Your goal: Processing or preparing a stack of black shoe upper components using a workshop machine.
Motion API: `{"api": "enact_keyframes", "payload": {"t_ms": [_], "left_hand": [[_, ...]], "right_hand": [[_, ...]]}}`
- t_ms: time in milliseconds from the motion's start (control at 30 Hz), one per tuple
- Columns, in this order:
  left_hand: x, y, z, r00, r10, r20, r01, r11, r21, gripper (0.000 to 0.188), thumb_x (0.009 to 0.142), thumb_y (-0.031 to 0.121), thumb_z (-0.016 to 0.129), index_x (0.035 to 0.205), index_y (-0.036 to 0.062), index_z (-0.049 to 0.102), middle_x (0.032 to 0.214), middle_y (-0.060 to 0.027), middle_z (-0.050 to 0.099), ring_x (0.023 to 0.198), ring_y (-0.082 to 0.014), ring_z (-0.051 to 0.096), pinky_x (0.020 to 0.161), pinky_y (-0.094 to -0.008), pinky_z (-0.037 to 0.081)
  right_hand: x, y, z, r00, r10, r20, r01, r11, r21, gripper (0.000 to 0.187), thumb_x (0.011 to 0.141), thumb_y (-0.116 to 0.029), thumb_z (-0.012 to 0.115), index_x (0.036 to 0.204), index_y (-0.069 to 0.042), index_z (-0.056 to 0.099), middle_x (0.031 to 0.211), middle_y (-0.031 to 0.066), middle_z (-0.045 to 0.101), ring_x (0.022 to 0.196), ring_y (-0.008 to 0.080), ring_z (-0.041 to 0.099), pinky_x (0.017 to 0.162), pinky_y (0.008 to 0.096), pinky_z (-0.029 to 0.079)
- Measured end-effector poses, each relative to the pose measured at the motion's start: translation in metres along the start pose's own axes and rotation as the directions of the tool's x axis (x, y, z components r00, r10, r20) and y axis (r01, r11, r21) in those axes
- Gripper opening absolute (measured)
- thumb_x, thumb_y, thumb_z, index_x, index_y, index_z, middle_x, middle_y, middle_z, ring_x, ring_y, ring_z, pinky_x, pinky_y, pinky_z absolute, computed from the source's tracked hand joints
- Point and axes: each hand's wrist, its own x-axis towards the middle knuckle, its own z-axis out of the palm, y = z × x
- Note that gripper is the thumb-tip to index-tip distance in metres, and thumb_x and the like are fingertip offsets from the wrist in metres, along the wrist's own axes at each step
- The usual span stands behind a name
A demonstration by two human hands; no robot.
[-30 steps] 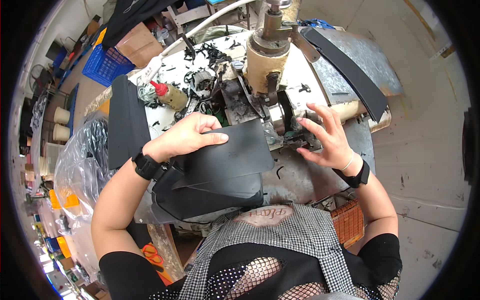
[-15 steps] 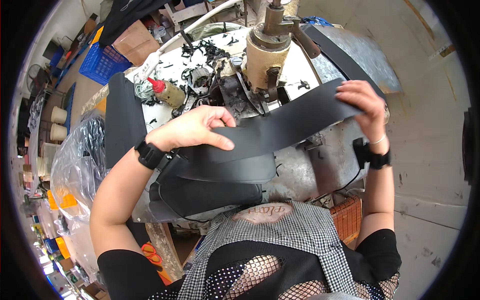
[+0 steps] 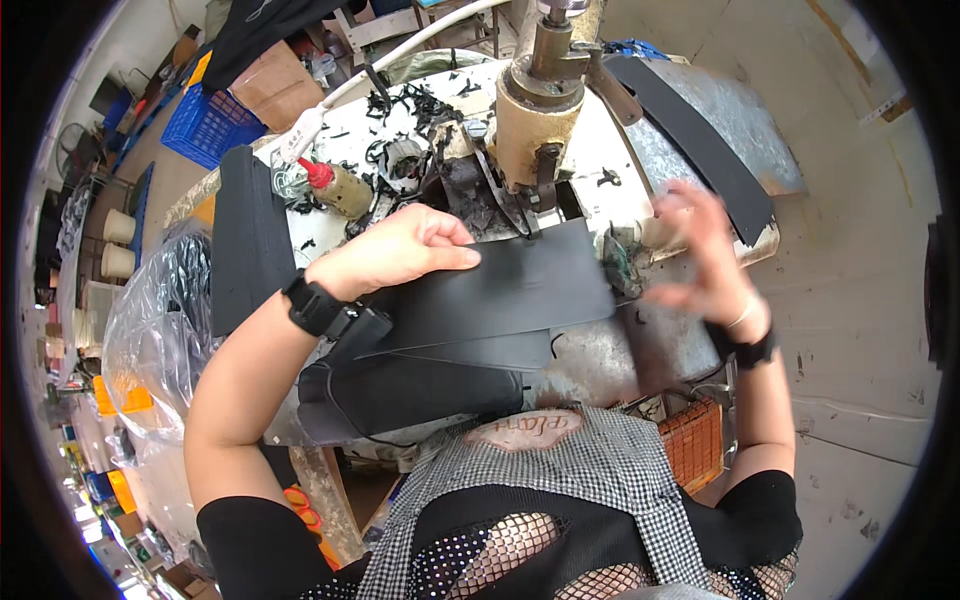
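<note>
A flat black strip [image 3: 520,280], leather-like and smooth, lies slanting in front of the machine head. My left hand [image 3: 405,250] pinches its upper edge, thumb on top and fingers curled. The strip's right end reaches below the machine's foot; whether it touches there I cannot tell. Off to the right, my right hand [image 3: 695,250] is in the air, slightly blurred, fingers apart and holding nothing. Under the strip rest another smooth black piece [image 3: 520,350] and a thicker black bundle [image 3: 410,402] near my apron.
The cream machine head [image 3: 537,125] with its metal lever rises behind the strip. Black scraps [image 3: 420,105] litter the white tabletop around a red-capped bottle [image 3: 345,190]. Black panels [image 3: 245,240] stand left; a long black strip [image 3: 690,140] lies right. A blue crate [image 3: 210,130] is beyond.
My right hand has let go of the strip's right end and moved down, its fingers spreading. That end has dropped flatter and shifted left. My left hand keeps its hold.
</note>
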Motion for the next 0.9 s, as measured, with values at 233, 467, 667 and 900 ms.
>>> {"api": "enact_keyframes", "payload": {"t_ms": [233, 467, 667, 900], "left_hand": [[-0.002, -0.006, -0.008, 0.993, 0.073, 0.093, -0.074, 0.997, 0.006, 0.037, 0.077, 0.010, 0.080, 0.108, -0.0001, 0.062, 0.088, -0.0008, 0.068, 0.079, -0.0054, 0.061, 0.073, -0.0202, 0.048], [-0.017, 0.007, -0.011, 0.995, -0.055, 0.088, 0.058, 0.998, -0.038, 0.023, 0.085, 0.005, 0.071, 0.105, -0.0021, 0.063, 0.091, -0.0012, 0.068, 0.082, -0.0067, 0.063, 0.079, -0.0217, 0.051], [0.008, 0.001, 0.000, 0.999, 0.044, -0.004, -0.044, 0.998, 0.052, 0.025, 0.086, 0.018, 0.073, 0.100, -0.0025, 0.067, 0.082, 0.0005, 0.068, 0.069, -0.0036, 0.058, 0.065, -0.0196, 0.046], [-0.003, 0.005, -0.007, 1.000, 0.002, 0.025, -0.003, 0.999, 0.054, 0.020, 0.085, 0.008, 0.072, 0.100, -0.0010, 0.064, 0.087, -0.0008, 0.069, 0.077, -0.0049, 0.063, 0.073, -0.0200, 0.050]], "right_hand": [[0.012, 0.016, -0.038, 0.974, 0.061, -0.217, -0.050, 0.997, 0.054, 0.039, 0.058, 0.011, 0.060, 0.093, -0.002, 0.071, 0.092, 0.0097, 0.069, 0.089, 0.0254, 0.063, 0.079, 0.0332, 0.051], [-0.027, 0.115, -0.102, 0.764, 0.597, -0.244, -0.603, 0.796, 0.058, 0.040, 0.077, -0.013, 0.079, 0.112, -0.004, 0.064, 0.098, 0.0057, 0.070, 0.089, 0.0171, 0.065, 0.080, 0.0318, 0.052], [-0.006, 0.005, 0.001, 0.999, -0.008, -0.042, 0.009, 0.999, 0.033, 0.082, 0.059, -0.034, 0.087, 0.131, -0.011, 0.055, 0.136, 0.0169, 0.049, 0.129, 0.0377, 0.041, 0.107, 0.0484, 0.034], [0.004, 0.023, -0.055, 0.963, 0.199, -0.179, -0.169, 0.971, 0.169, 0.019, 0.071, 0.007, 0.071, 0.088, -0.002, 0.070, 0.079, 0.0035, 0.065, 0.079, 0.0149, 0.062, 0.072, 0.0264, 0.050]]}}
